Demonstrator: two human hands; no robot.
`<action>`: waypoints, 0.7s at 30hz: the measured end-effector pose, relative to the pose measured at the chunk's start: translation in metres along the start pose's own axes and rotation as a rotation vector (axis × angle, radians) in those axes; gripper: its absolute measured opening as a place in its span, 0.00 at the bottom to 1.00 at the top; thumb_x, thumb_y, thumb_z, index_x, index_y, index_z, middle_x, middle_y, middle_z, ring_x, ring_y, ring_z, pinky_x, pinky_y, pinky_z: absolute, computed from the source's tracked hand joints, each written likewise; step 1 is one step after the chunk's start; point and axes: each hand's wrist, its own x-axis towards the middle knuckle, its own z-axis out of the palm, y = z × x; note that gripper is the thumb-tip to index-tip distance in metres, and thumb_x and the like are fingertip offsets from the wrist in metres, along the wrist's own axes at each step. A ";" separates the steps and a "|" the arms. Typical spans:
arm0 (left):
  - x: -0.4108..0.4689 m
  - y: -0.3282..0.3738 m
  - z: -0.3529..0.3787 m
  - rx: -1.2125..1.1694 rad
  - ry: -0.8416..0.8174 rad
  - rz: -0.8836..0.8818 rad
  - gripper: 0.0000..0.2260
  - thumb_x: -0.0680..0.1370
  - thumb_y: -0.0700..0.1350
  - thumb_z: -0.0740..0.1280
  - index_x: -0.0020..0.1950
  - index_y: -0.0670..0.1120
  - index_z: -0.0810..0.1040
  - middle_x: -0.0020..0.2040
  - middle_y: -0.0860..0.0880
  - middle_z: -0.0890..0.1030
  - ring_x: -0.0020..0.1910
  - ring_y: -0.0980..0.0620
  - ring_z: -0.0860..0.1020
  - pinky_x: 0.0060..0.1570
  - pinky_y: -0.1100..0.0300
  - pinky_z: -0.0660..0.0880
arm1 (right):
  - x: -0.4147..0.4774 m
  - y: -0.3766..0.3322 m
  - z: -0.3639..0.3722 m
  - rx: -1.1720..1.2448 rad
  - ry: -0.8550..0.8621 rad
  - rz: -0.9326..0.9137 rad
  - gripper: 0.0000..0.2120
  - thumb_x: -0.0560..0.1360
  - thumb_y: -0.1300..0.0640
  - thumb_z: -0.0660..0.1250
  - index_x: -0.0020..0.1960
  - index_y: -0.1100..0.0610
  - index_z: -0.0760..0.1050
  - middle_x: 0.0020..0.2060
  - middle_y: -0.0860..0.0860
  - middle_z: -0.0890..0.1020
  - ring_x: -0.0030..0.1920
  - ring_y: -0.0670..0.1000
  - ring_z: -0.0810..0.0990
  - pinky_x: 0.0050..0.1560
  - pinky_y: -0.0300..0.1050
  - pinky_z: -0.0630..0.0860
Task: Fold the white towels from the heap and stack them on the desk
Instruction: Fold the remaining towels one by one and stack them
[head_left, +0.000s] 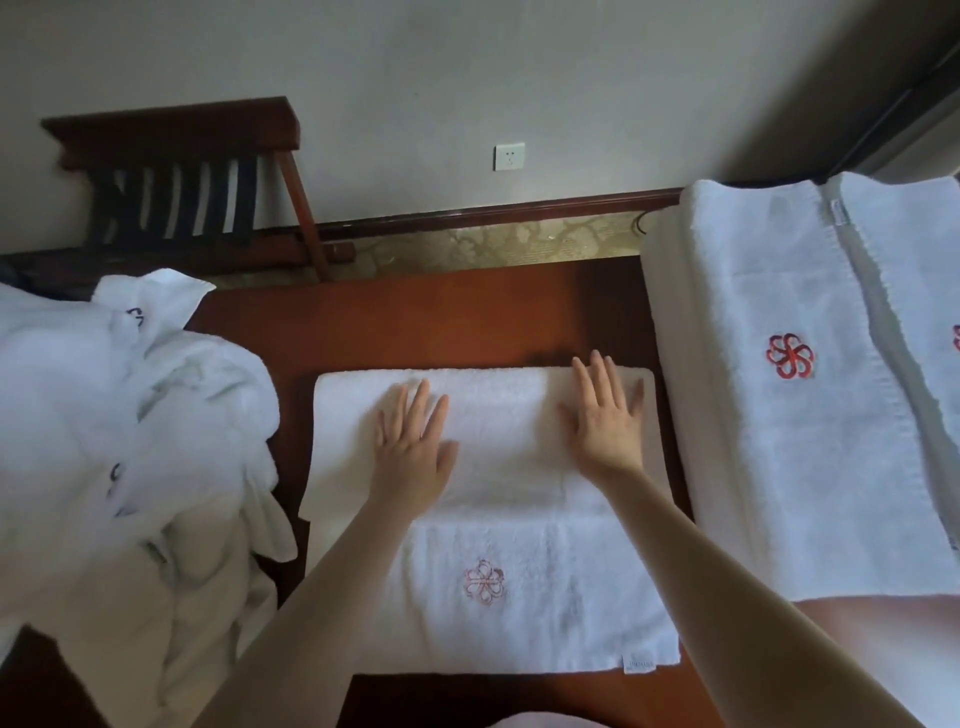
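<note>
— Where are we with the folding?

— Midway through one piece, I judge from my feed. A white towel (519, 623) lies on the brown desk (441, 322) straight in front of me, between the unfolded pile and the finished ones. Its far part is doubled over toward me. That leaves a thicker band at the far side and a single layer near me, with a pale red flower emblem (484, 583) on it.

— And the hands?

— Both flat. The left hand (413, 441) and the right hand (605, 415) rest palm down on the doubled band, fingers straight and a little spread, gripping nothing. I read it as a smoothing press on the fold.

— What's finished?

— On my right lies a stack of folded towels (779, 467), red emblem up, with another folded one just beside it at the picture's edge. I cannot tell how many layers it has. Nor can I tell whether it stands on the desk itself or on something next to it.

— And what's left?

— I reckon this towel needs at least one more fold before it matches those on the right, and then it has to be carried over. The heap (130, 415) on my left is large, crumpled white cloth just beside the towel's left edge, and I'd guess it holds several pieces. I think more lies ahead than is done, though I can count neither side.
</note>
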 end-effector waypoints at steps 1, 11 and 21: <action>-0.005 0.002 -0.003 -0.027 0.015 -0.003 0.27 0.79 0.55 0.49 0.73 0.43 0.68 0.75 0.41 0.62 0.75 0.38 0.59 0.70 0.38 0.58 | -0.009 -0.005 -0.003 0.007 0.045 -0.049 0.27 0.81 0.48 0.55 0.77 0.57 0.58 0.76 0.57 0.59 0.77 0.56 0.55 0.74 0.63 0.48; -0.106 0.005 0.003 -0.010 0.176 0.074 0.15 0.76 0.46 0.57 0.51 0.40 0.80 0.51 0.43 0.78 0.50 0.43 0.78 0.47 0.50 0.76 | -0.120 -0.029 0.003 0.149 0.086 -0.507 0.13 0.73 0.60 0.69 0.57 0.60 0.77 0.48 0.55 0.79 0.46 0.56 0.78 0.44 0.50 0.77; -0.190 -0.031 0.029 -0.003 -0.075 0.076 0.17 0.70 0.56 0.64 0.49 0.44 0.77 0.50 0.48 0.74 0.46 0.48 0.75 0.42 0.55 0.74 | -0.217 0.002 0.024 -0.081 -0.205 -0.383 0.23 0.71 0.44 0.66 0.60 0.56 0.76 0.55 0.53 0.77 0.54 0.57 0.76 0.54 0.51 0.74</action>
